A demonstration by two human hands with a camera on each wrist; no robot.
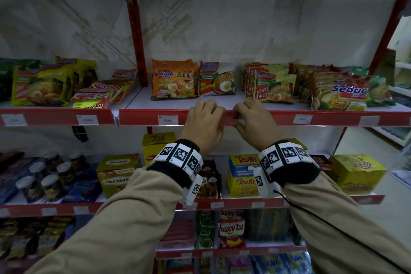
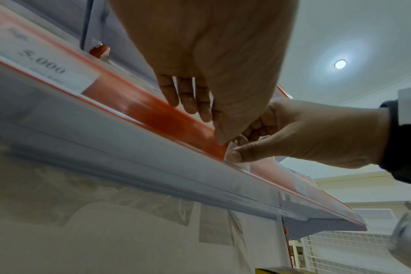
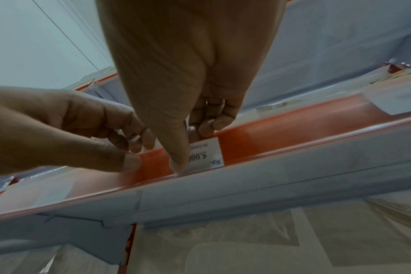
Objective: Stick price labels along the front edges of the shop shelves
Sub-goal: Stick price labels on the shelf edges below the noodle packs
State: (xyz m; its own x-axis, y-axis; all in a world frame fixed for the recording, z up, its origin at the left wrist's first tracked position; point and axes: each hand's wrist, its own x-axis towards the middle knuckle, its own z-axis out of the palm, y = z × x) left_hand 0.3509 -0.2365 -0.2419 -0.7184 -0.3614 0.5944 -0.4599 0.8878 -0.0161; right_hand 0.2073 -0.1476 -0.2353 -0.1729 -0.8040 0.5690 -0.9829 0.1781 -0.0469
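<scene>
The red shelf edge strip [image 1: 278,115] runs left to right across mid-frame. Both hands meet on it at centre: left hand [image 1: 203,122] curled over its top, right hand [image 1: 253,121] pinching a white price label [image 3: 205,154], printed 5.000, lying lengthwise along the strip.

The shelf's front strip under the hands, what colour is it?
Red-orange front strip, with white price labels; clearest in the right wrist view.
</scene>
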